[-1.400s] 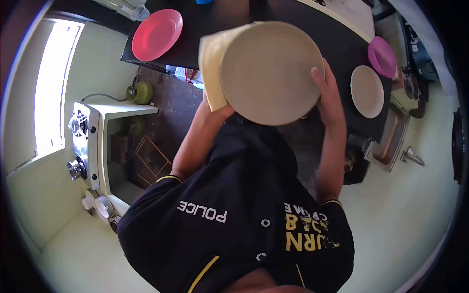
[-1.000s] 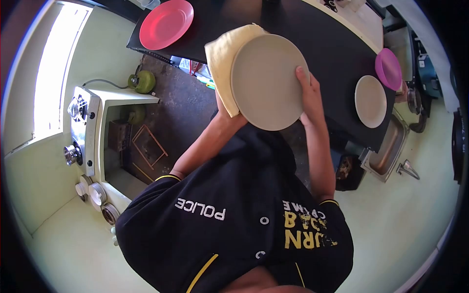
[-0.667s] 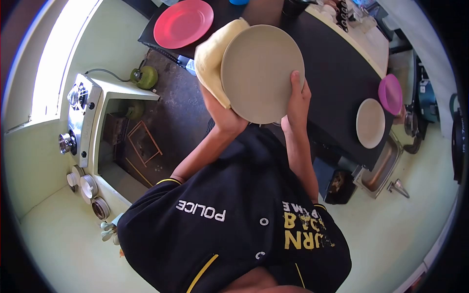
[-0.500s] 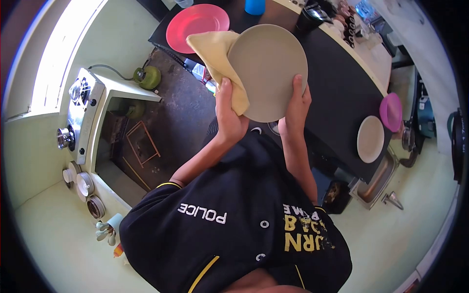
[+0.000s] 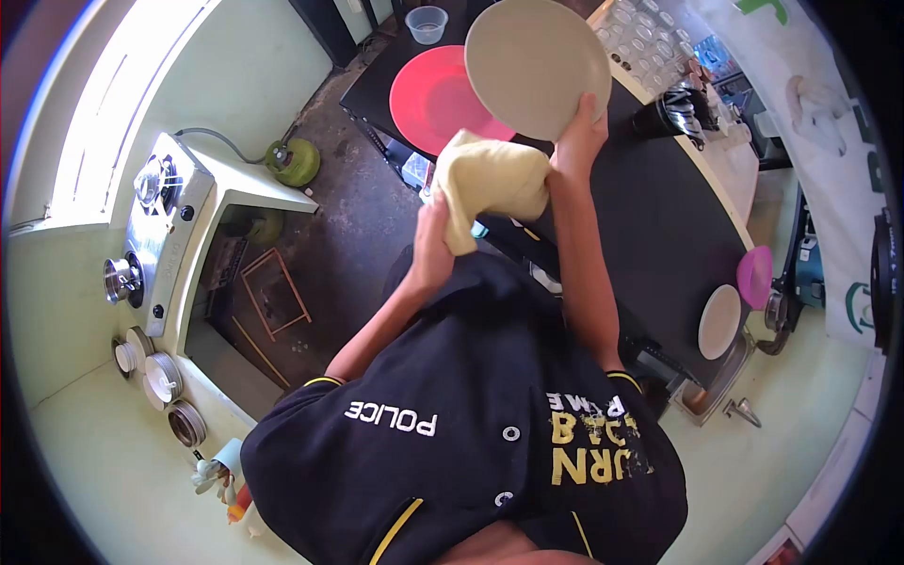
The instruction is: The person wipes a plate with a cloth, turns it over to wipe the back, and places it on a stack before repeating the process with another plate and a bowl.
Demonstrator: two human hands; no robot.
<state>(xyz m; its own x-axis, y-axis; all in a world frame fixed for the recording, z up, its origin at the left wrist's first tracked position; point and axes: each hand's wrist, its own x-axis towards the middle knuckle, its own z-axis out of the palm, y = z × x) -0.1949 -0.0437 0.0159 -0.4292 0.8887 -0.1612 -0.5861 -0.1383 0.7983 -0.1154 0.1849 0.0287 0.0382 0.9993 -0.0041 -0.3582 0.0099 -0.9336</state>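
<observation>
Right hand [image 5: 581, 143] holds grey plate [image 5: 539, 68] by its near edge, pinched, thumb on the face towards the camera, other fingers mostly hidden behind. Grey plate is raised above the table [image 5: 650, 231], over its left end, face tilted to the camera. Left hand [image 5: 433, 247] is closed on a lower corner of yellow cloth [image 5: 490, 184], pinching it; exact finger spread hidden by the folds. Cloth is bunched, held up at the table's near edge, just under grey plate and in front of right forearm. Can't tell if cloth touches grey plate or forearm.

Pink plate [image 5: 435, 102] lies on the table's left end, partly covered in view by grey plate. Clear tub [image 5: 427, 24] sits on the same end, beyond pink plate. White plate [image 5: 719, 322] and purple bowl [image 5: 754, 277] are at the table's right end, close together. Black holder [image 5: 670, 115] with utensils stands along the table's far edge; glasses [image 5: 645, 42] are grouped beyond that edge. Sink [image 5: 702, 400] is just past the table's right end. Stove [image 5: 162, 231] and green gas tank [image 5: 294, 162] are left of the table, well apart from it.
</observation>
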